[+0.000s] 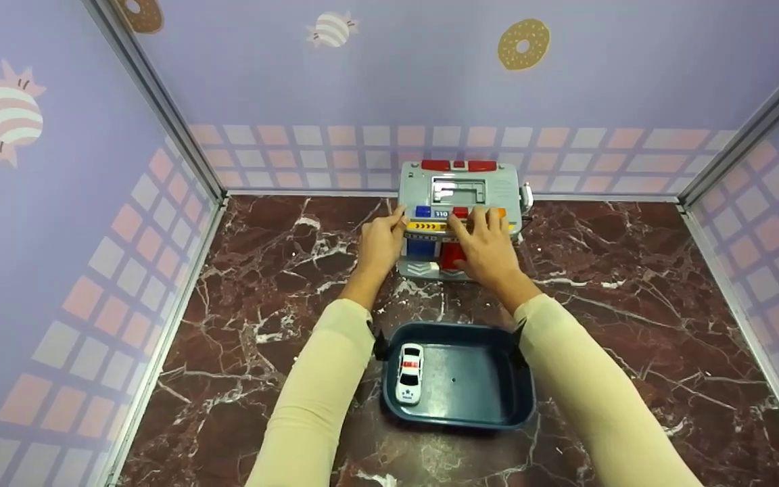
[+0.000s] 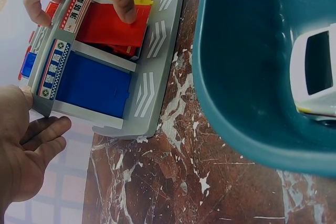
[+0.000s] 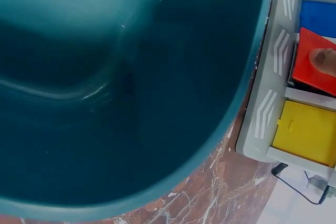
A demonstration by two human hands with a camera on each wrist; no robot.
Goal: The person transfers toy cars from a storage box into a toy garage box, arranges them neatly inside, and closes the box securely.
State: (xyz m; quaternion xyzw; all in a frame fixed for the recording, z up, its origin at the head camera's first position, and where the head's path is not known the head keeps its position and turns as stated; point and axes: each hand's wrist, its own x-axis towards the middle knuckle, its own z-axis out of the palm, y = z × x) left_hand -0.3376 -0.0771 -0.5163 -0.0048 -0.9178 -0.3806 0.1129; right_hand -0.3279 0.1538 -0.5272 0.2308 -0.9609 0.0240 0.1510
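Note:
A grey toy garage [image 1: 420, 182] stands against the back wall, with blue [image 2: 94, 85], red [image 2: 107, 24] and yellow [image 3: 304, 129] doors along its front. The red door is tilted out of its frame, and a bit of red shows beneath its lower edge in the left wrist view. My right hand [image 1: 491, 253] lies over the garage's front top edge, its thumb pressing on the red door. Against the garage's left side rests my left hand [image 1: 380, 243], fingers extended, holding nothing.
Nearer me on the marbled floor sits a dark teal bin [image 1: 457, 425], with a white toy police car [image 1: 408, 392] at its left inside. A black cord [image 3: 296, 187] hangs at the garage's right side. Patterned walls enclose three sides.

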